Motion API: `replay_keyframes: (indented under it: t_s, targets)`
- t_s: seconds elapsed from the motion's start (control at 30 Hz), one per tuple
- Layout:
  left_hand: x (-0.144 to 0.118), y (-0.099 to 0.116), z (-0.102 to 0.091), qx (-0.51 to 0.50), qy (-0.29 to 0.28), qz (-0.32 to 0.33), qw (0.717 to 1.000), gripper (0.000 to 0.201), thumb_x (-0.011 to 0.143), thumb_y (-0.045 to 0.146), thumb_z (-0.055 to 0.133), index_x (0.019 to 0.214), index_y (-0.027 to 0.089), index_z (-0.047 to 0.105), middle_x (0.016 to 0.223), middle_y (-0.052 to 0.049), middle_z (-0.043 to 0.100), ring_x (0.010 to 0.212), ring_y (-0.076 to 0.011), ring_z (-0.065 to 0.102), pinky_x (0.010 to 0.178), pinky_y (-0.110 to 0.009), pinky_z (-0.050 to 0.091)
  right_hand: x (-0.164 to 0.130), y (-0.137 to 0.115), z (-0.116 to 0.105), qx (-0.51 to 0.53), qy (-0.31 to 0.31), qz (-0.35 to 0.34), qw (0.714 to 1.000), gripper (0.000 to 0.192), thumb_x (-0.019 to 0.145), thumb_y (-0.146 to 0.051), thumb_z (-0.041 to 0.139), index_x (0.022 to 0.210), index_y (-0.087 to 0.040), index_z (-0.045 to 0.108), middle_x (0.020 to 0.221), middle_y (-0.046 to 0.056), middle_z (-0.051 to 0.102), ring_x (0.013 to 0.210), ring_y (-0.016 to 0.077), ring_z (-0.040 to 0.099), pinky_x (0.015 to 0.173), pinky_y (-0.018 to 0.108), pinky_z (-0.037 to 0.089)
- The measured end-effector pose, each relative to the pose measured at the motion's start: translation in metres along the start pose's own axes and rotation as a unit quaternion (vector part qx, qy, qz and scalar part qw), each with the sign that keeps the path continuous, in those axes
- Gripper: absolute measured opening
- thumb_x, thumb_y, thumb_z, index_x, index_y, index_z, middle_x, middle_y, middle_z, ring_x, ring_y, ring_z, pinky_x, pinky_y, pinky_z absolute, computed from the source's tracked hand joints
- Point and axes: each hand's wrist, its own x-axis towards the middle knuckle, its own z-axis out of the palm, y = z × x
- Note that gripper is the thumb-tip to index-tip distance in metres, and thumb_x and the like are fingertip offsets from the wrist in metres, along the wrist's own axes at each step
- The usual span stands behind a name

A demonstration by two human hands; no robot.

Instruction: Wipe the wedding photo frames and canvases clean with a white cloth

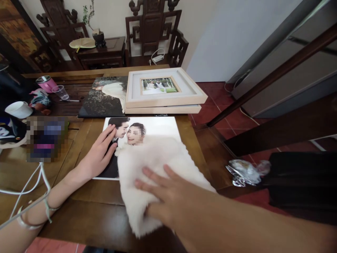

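A photo print [168,127] of a couple lies flat on the wooden table. On its left side rests my left hand [101,154], fingers stretched out, the tips over one pictured head. A white fluffy cloth [158,151] covers much of the print's right and lower part and spills past its near edge. My right hand [164,191] lies palm down on the cloth, fingers spread and pressing into the pile. Its thumb sits by a fold at the cloth's near end, with the tip partly hidden. The print's lower right part is under the cloth.
Behind the print are stacked pale frames [134,100] and a dark photo panel [92,102]. At left stand a pink mug [46,84], a clear cup [61,92], a white cup [19,109] and a blurred-out item [47,138] with white cables. A plastic bag [243,170] lies right of the table.
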Motion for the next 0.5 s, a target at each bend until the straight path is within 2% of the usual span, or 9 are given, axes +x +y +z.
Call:
replay_keyframes:
  t_s: [0.07,0.1,0.23,0.3,0.4,0.5]
  targets:
    - [0.000,0.001,0.000,-0.002,0.000,-0.003,1.000,0.052,0.102,0.038,0.034,0.146,0.012,0.038,0.158,-0.014,0.030,0.146,-0.0240,0.028,0.121,-0.044,0.024,-0.004,-0.005,0.004,0.021,-0.022,-0.034,0.999,0.030,0.081,-0.018,0.061,0.109,-0.020,0.072,0.148,0.014,0.044,0.139,0.0464,0.030,0.101,0.077,0.031]
    - [0.000,0.001,0.000,-0.002,0.000,-0.003,1.000,0.052,0.102,0.038,0.034,0.146,0.012,0.038,0.158,-0.014,0.030,0.146,-0.0241,0.028,0.121,-0.044,0.024,-0.006,-0.006,0.003,0.024,-0.029,-0.041,0.998,0.030,0.082,-0.017,0.059,0.109,-0.020,0.072,0.148,0.013,0.046,0.138,0.0447,0.032,0.103,0.075,0.031]
    - [-0.001,0.000,-0.001,-0.006,0.001,-0.001,1.000,0.053,0.101,0.037,0.034,0.147,0.010,0.037,0.158,-0.016,0.030,0.147,-0.0249,0.027,0.121,-0.044,0.023,-0.007,0.001,-0.011,0.035,0.003,-0.026,0.999,0.051,0.074,0.000,0.053,0.119,-0.021,0.066,0.148,0.006,0.049,0.141,0.0275,0.036,0.114,0.056,0.031]
    - [-0.001,0.000,-0.001,-0.006,-0.001,0.002,1.000,0.054,0.101,0.037,0.033,0.147,0.009,0.037,0.157,-0.017,0.030,0.146,-0.0259,0.028,0.120,-0.045,0.024,-0.002,0.010,-0.019,0.033,0.034,-0.002,0.999,0.058,0.072,0.005,0.046,0.121,-0.021,0.064,0.148,0.007,0.048,0.142,0.0232,0.034,0.115,0.052,0.030]
    - [-0.001,-0.001,-0.001,-0.005,-0.004,0.005,1.000,0.053,0.101,0.036,0.033,0.147,0.009,0.037,0.157,-0.017,0.030,0.146,-0.0272,0.027,0.120,-0.046,0.023,0.011,0.028,-0.027,0.015,0.075,0.034,0.996,0.060,0.073,0.006,0.043,0.125,-0.019,0.061,0.149,0.013,0.046,0.145,0.0261,0.028,0.114,0.055,0.029]
    - [-0.001,-0.002,0.001,-0.007,0.002,0.009,1.000,0.053,0.101,0.036,0.035,0.147,0.011,0.037,0.157,-0.017,0.031,0.146,-0.0269,0.027,0.120,-0.046,0.023,0.026,0.047,-0.030,-0.015,0.123,0.071,0.990,0.058,0.077,0.005,0.043,0.128,-0.017,0.058,0.148,0.017,0.047,0.144,0.0300,0.029,0.113,0.058,0.029]
